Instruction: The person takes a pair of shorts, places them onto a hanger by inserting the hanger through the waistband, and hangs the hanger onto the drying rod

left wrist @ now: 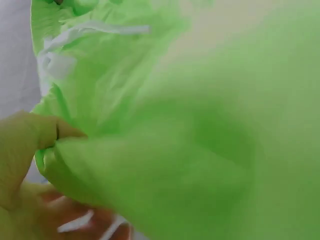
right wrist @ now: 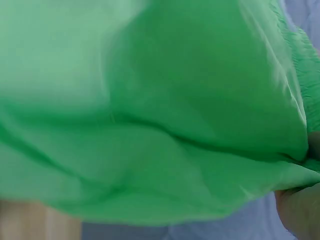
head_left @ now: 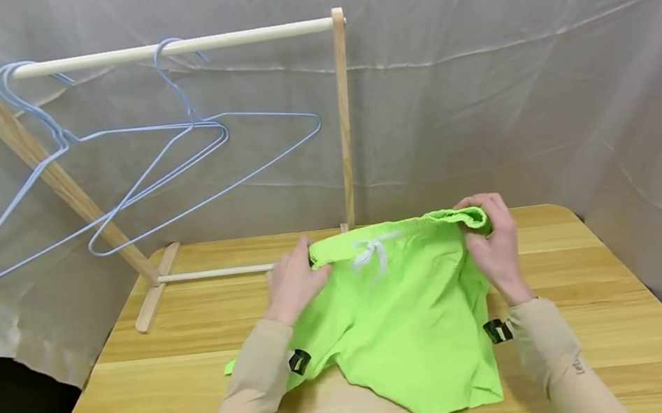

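Note:
Bright green shorts (head_left: 411, 322) with a white drawstring bow (head_left: 370, 250) hang between both hands, waistband up and leg hems low over the table. My left hand (head_left: 295, 278) pinches one end of the waistband; in the left wrist view its thumb (left wrist: 60, 129) lies on the cloth with the other fingers behind. At the opposite end, my right hand (head_left: 495, 243) grips the waistband, which folds over there. In the right wrist view, green fabric (right wrist: 165, 100) fills most of the picture and only part of the hand (right wrist: 300, 210) shows at the edge.
A wooden rack (head_left: 344, 120) with a white top rail (head_left: 244, 37) stands at the back left of the wooden table (head_left: 585, 340). Light blue wire hangers (head_left: 209, 199) hang from its rail. Grey cloth (head_left: 508, 68) hangs behind the table and along its sides.

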Available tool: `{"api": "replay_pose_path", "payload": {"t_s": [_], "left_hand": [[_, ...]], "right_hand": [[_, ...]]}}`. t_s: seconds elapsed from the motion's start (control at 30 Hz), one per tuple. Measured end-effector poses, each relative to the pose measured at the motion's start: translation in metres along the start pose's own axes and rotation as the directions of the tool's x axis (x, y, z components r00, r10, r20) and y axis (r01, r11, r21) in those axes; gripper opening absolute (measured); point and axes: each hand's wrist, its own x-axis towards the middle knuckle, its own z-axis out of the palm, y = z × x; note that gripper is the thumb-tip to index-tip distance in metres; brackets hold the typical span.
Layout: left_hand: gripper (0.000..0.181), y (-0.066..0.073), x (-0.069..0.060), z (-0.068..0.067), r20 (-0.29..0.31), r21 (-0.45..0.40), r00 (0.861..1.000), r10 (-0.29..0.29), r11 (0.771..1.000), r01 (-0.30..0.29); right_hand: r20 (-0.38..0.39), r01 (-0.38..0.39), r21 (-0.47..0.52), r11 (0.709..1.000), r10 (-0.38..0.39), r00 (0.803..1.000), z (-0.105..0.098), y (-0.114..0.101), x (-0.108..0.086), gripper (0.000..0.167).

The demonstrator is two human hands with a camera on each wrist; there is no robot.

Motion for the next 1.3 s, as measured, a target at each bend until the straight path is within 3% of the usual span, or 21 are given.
{"api": "replay_pose_path", "payload": {"t_s": [0.07,0.17,0.27,0.33,0.43,0.53,0.7,0.83,0.93,1.03,1.17,1.3], "left_hand": [[0.052,0.002,-0.002,-0.009,-0.148,0.000,0.988,0.041,0.999,-0.041],[0.050,-0.001,-0.006,-0.020,-0.323,-0.034,0.937,0.137,0.987,-0.156],[0.052,-0.008,-0.012,-0.023,-0.365,-0.070,0.904,0.225,0.961,-0.268],[0.053,-0.015,-0.017,-0.019,-0.334,-0.062,0.904,0.266,0.951,-0.303],[0.052,-0.023,-0.026,-0.008,-0.246,-0.064,0.929,0.275,0.952,-0.299],[0.050,-0.030,-0.035,0.005,-0.153,-0.110,0.960,0.233,0.962,-0.251],[0.052,-0.038,-0.043,0.018,-0.020,-0.182,0.978,0.206,0.961,-0.206],[0.066,-0.042,-0.046,0.018,0.119,-0.162,0.976,0.183,0.973,-0.163],[0.079,-0.045,-0.047,0.015,0.207,-0.160,0.967,0.149,0.980,-0.117],[0.082,-0.047,-0.047,0.013,0.259,-0.189,0.957,0.132,0.978,-0.084],[0.058,-0.048,-0.045,0.009,0.271,-0.247,0.946,0.178,0.963,-0.111],[0.028,-0.048,-0.044,0.004,0.248,-0.283,0.929,0.275,0.938,-0.202]], "right_hand": [[-0.029,0.039,0.037,0.999,-0.038,0.999,-0.002,-0.007,0.003,0.031],[-0.029,0.061,0.060,0.996,-0.060,0.998,-0.008,-0.013,0.003,0.034],[0.031,0.010,0.050,0.999,-0.011,0.999,-0.014,-0.011,-0.005,0.032],[0.091,-0.061,0.020,0.998,0.059,0.994,-0.016,-0.005,-0.013,0.027],[0.185,-0.174,-0.073,0.982,0.185,0.965,-0.018,0.008,-0.029,0.022],[0.273,-0.220,-0.181,0.959,0.264,0.925,-0.019,0.021,-0.044,0.023],[0.445,-0.216,-0.233,0.948,0.302,0.843,-0.023,0.037,-0.062,0.028],[0.577,-0.137,-0.222,0.965,0.243,0.780,-0.030,0.045,-0.069,0.034],[0.633,-0.036,-0.211,0.977,0.164,0.756,-0.034,0.047,-0.072,0.043],[0.656,0.024,-0.184,0.983,0.104,0.747,-0.037,0.044,-0.074,0.059],[0.682,0.105,-0.154,0.982,0.029,0.731,-0.037,0.034,-0.073,0.067],[0.707,0.231,-0.194,0.953,-0.027,0.707,-0.035,0.025,-0.073,0.050]]}}
